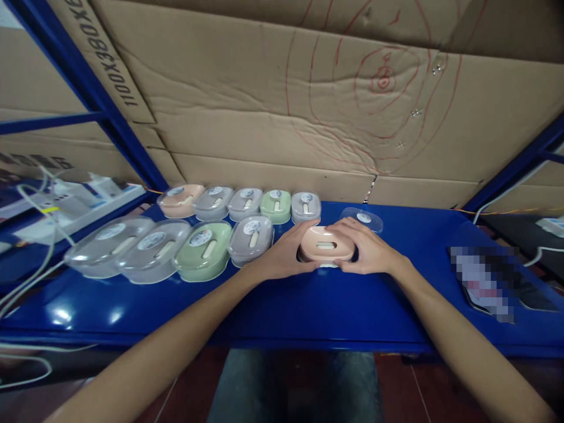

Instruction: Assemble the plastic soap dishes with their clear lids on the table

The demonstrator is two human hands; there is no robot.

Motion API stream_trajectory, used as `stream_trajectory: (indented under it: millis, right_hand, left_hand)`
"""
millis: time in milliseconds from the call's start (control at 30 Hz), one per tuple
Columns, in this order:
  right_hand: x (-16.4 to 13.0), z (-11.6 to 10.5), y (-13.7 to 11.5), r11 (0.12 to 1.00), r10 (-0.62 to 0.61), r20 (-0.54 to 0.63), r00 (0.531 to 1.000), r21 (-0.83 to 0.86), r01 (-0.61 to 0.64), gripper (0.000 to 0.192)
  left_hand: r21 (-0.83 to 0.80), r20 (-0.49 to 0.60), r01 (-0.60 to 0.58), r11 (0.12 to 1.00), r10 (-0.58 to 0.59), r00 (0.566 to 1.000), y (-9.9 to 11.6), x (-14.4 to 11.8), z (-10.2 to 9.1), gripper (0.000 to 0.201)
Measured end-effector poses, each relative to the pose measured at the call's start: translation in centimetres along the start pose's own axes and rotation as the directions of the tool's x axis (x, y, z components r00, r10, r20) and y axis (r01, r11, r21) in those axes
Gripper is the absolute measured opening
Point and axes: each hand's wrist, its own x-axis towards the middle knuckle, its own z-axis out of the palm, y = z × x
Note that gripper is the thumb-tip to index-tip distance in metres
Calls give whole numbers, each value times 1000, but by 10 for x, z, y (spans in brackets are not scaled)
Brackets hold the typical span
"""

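Observation:
A peach oval plastic box (326, 243) with a slot in its top rests on the blue table (308, 305). My left hand (286, 251) grips its left side and my right hand (368, 247) grips its right side. Just behind my right hand lies a loose clear lid (366, 218) with a round sticker. To the left stand two rows of similar lidded boxes: a grey one (252, 239) and a green one (204, 250) in the front row, a peach one (180, 200) and a green one (275, 205) in the back row.
A cardboard wall (308, 106) with red scribbles backs the table. Blue shelf posts (88, 88) rise at the left and right. White power strips and cables (66, 205) lie at the far left. A blurred flat item (489, 279) sits at the right.

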Motion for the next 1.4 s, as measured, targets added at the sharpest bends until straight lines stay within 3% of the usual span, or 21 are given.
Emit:
stream_trajectory:
  millis: [433, 767, 1200, 1400]
  right_hand:
    - [1, -1, -1, 999, 43, 55, 998, 7, -43, 86]
    - [0, 7, 7, 992, 55, 78, 995, 107, -63, 94]
    - [1, 11, 8, 946, 174, 60, 983, 268, -183, 80]
    - [3, 8, 3, 953, 187, 77, 979, 229, -200, 77]
  left_hand:
    - [-31, 15, -6, 1000, 7, 1000, -4, 1, 0, 97]
    - [-58, 45, -7, 998, 9, 999, -10, 0, 3, 100]
    - [-56, 126, 44, 997, -36, 991, -6, 1, 1, 102]
    - [-45, 127, 0, 999, 6, 992, -5, 0, 2, 105]
